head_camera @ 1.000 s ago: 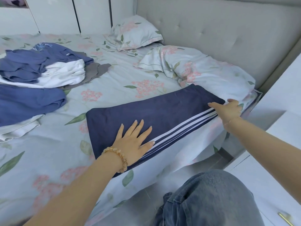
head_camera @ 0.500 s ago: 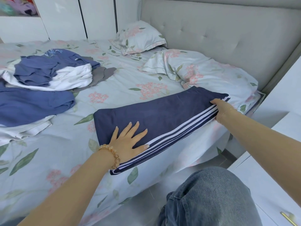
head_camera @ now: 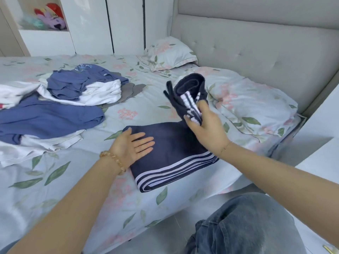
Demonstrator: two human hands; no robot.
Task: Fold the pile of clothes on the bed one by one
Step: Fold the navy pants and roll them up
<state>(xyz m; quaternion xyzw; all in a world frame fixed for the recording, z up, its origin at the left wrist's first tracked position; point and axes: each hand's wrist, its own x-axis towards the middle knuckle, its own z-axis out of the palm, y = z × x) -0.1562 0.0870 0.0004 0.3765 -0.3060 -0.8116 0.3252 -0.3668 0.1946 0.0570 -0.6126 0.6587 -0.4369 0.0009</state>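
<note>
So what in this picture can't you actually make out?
All in the head view:
- Navy striped garment: whether trousers or something else; it is folded, and its raised end is bunched in the right hand.
- Pile of clothes: how many pieces; they overlap, and the left edge cuts them off.
- Toys on the shelf: too small and blurred to identify.
- Left hand: whether it presses on the garment or hovers above it.

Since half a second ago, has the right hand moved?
Yes. The right hand has lifted the navy trousers' end off the near pillow, swinging it leftward.
</note>
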